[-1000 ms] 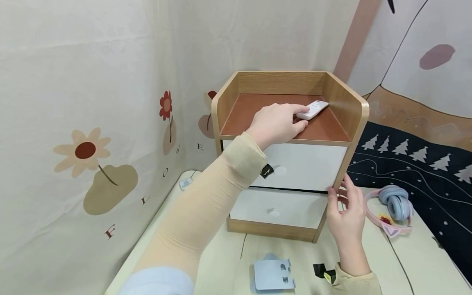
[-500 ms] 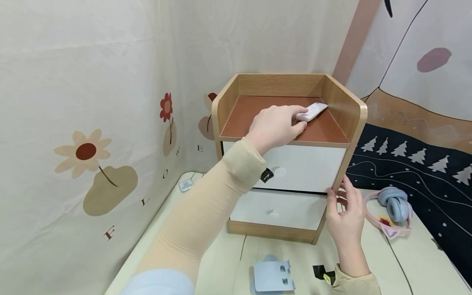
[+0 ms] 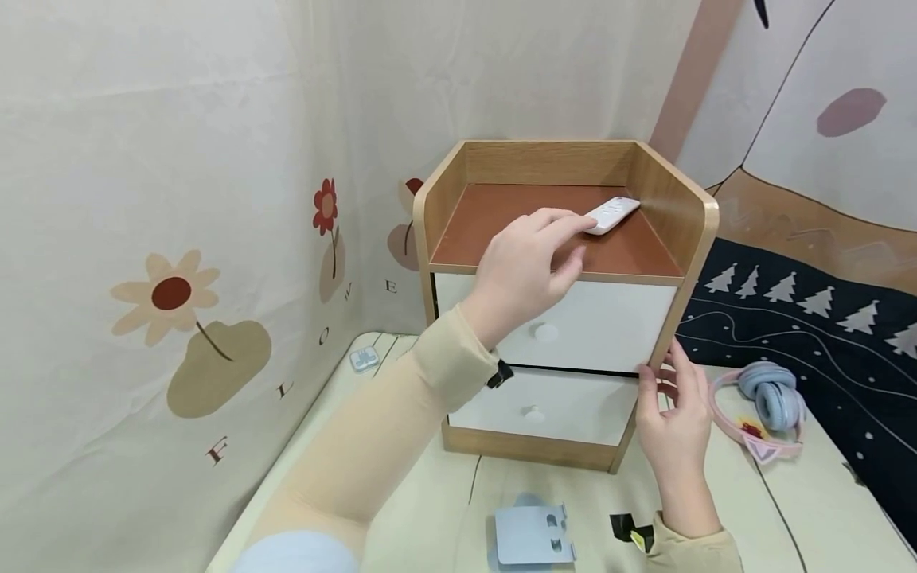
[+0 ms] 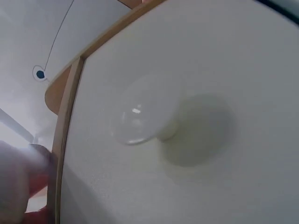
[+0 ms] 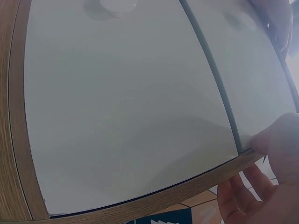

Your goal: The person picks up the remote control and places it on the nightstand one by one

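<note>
A white remote control point(image 3: 613, 215) lies on the brown top of a small wooden drawer cabinet point(image 3: 544, 148), near its right side wall. My left hand point(image 3: 526, 259) is over the front of that top. Its index fingertip reaches the near end of the remote, and whether it touches I cannot tell; the thumb is apart from it. With my right hand point(image 3: 673, 422) I grip the cabinet's right front edge, thumb at the front and fingers around the side. Both white drawers stand closed. A round white knob point(image 4: 147, 109) on a drawer front fills the left wrist view.
Pink and blue cat-ear headphones point(image 3: 770, 406) lie on the table right of the cabinet. In front sits a light blue flat metal piece with slots point(image 3: 530, 535). A small pale blue square item point(image 3: 364, 358) is at the back left, near the fabric wall.
My left hand has let go of the remote and drawn back a little toward the left and front, its thumb moving away. The remote lies where it was. My right hand keeps its hold.
</note>
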A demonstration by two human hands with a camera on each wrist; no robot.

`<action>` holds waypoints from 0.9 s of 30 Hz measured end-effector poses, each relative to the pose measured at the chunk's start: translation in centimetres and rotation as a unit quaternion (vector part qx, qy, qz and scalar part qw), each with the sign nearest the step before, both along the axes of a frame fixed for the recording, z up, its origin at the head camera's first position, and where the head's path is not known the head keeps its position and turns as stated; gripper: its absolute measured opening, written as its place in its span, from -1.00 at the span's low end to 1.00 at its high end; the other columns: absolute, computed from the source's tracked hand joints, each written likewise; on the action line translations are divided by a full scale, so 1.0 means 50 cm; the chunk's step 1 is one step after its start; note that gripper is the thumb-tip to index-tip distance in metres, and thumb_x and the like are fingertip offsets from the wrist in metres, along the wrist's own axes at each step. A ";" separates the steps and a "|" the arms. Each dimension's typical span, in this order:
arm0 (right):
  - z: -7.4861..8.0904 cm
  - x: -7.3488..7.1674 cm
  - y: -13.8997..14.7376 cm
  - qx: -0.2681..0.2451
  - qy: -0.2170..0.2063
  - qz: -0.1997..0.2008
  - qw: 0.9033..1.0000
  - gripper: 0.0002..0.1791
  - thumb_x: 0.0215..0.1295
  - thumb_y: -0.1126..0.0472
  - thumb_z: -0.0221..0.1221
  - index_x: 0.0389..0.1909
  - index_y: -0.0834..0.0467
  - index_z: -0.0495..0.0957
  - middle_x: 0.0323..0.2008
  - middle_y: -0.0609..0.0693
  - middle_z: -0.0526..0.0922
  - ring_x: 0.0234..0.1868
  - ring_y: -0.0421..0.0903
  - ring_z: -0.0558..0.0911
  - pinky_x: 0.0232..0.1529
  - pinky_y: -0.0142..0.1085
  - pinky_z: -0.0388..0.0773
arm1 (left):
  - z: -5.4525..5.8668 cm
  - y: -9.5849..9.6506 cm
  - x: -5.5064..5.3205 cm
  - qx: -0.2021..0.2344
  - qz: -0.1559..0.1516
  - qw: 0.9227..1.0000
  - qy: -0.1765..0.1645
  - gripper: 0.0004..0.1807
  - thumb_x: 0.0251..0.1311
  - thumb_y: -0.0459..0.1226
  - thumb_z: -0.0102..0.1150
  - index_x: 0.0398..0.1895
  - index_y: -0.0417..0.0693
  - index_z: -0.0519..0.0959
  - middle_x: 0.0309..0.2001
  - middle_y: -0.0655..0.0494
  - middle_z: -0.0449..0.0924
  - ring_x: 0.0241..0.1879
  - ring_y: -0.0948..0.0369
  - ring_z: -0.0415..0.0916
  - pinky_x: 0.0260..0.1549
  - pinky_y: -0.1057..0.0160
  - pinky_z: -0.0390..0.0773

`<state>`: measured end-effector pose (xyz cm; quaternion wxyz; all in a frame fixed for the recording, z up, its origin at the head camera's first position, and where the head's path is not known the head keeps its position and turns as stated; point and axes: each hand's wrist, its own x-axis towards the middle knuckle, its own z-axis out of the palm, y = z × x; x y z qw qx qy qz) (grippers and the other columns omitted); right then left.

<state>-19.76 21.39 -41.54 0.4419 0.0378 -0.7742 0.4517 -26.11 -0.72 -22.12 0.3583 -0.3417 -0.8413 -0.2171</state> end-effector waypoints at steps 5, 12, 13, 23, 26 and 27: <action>-0.002 -0.001 0.001 0.002 0.006 -0.004 1.000 -0.33 0.51 0.44 0.28 0.60 0.18 0.45 0.17 0.41 0.60 0.02 -0.65 0.53 0.12 -0.78 0.44 | -0.047 -0.019 0.018 0.066 -0.093 0.986 0.119 -0.68 0.47 -0.27 0.29 0.21 -0.04 0.78 0.15 0.02 0.80 0.01 0.11 0.69 0.10 0.24 0.57; -0.002 -0.001 0.002 0.001 0.016 -0.001 1.000 -0.32 0.49 0.46 0.29 0.59 0.17 0.46 0.15 0.41 0.61 0.02 -0.63 0.54 0.12 -0.78 0.45 | -0.099 -0.065 0.066 0.131 -0.144 0.962 0.193 -0.65 0.27 -0.41 0.40 0.13 -0.14 0.79 0.05 -0.05 0.82 0.02 0.04 0.68 0.10 0.12 0.61; -0.001 -0.001 0.003 0.001 0.019 0.000 1.000 -0.32 0.49 0.46 0.29 0.59 0.17 0.46 0.15 0.41 0.61 0.02 -0.63 0.54 0.12 -0.78 0.45 | -0.106 -0.073 0.071 0.140 -0.146 0.960 0.196 -0.63 0.23 -0.43 0.41 0.12 -0.15 0.79 0.04 -0.06 0.82 0.01 0.03 0.68 0.08 0.10 0.61; 0.004 -0.003 0.008 0.000 0.026 0.008 1.000 -0.33 0.48 0.47 0.29 0.57 0.16 0.49 0.13 0.40 0.61 0.02 -0.62 0.56 0.11 -0.77 0.47 | -0.238 -0.191 0.061 0.243 -0.107 0.945 0.189 -0.61 0.21 -0.52 0.23 0.12 -0.35 0.72 -0.07 -0.18 0.78 -0.14 -0.06 0.59 -0.15 0.16 0.62; 0.000 -0.005 0.006 0.001 0.023 0.010 1.000 -0.33 0.48 0.47 0.28 0.57 0.16 0.48 0.13 0.41 0.61 0.02 -0.62 0.56 0.11 -0.78 0.47 | -0.297 -0.237 0.052 0.268 -0.092 0.944 0.169 -0.59 0.23 -0.55 0.18 0.16 -0.46 0.66 -0.08 -0.25 0.75 -0.14 -0.08 0.59 -0.16 0.31 0.63; -0.002 -0.005 0.006 0.001 0.021 0.010 1.000 -0.33 0.48 0.47 0.28 0.58 0.16 0.48 0.13 0.41 0.60 0.02 -0.63 0.56 0.10 -0.78 0.47 | -0.319 -0.253 0.049 0.273 -0.081 0.945 0.159 -0.57 0.24 -0.55 0.17 0.19 -0.46 0.65 -0.07 -0.26 0.74 -0.14 -0.07 0.59 -0.13 0.36 0.63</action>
